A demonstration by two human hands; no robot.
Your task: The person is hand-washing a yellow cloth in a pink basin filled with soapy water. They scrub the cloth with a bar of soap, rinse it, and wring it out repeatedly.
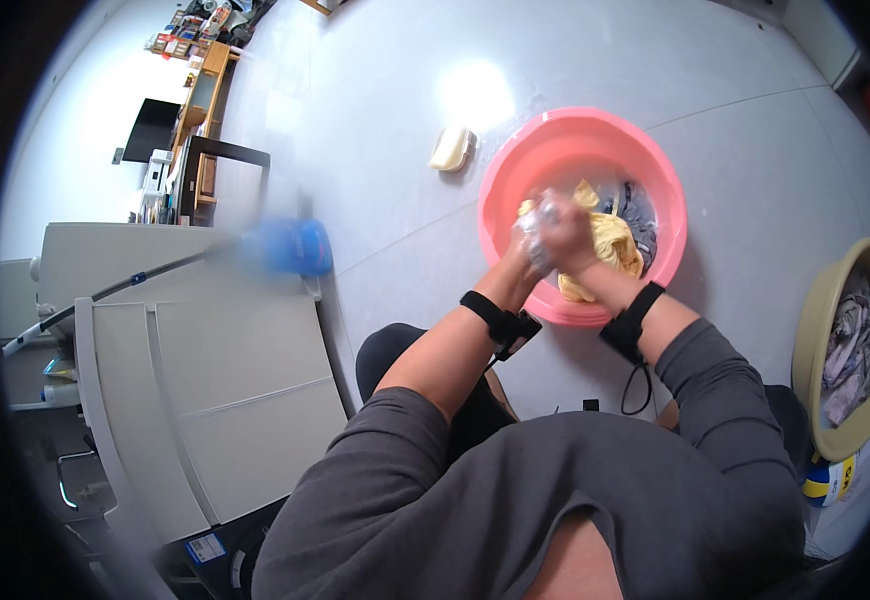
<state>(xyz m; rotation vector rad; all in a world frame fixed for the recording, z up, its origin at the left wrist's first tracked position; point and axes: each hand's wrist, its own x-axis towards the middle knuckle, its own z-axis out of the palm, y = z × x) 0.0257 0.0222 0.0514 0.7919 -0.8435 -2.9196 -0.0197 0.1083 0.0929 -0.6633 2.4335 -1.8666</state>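
Note:
Over a round pink plastic basin (506, 161), my two hands are pressed together, blurred and white with suds. Bunched yellow cloth (615, 244) comes out around my right hand (568, 229) and trails into the basin. A small bit of the same yellow shows above my left hand (531, 232); most of what lies between the palms is hidden. Grey wet cloth (636, 217) lies inside the basin along its right side. Black straps with small devices are around both wrists.
A soap bar in a clear box (451, 148) sits on the floor left of the basin. At right stands an olive tub (810, 360) holding clothes, with a ball (829, 481) beside it. A blue mop head (296, 246) and a pale cabinet (255, 375) are at left.

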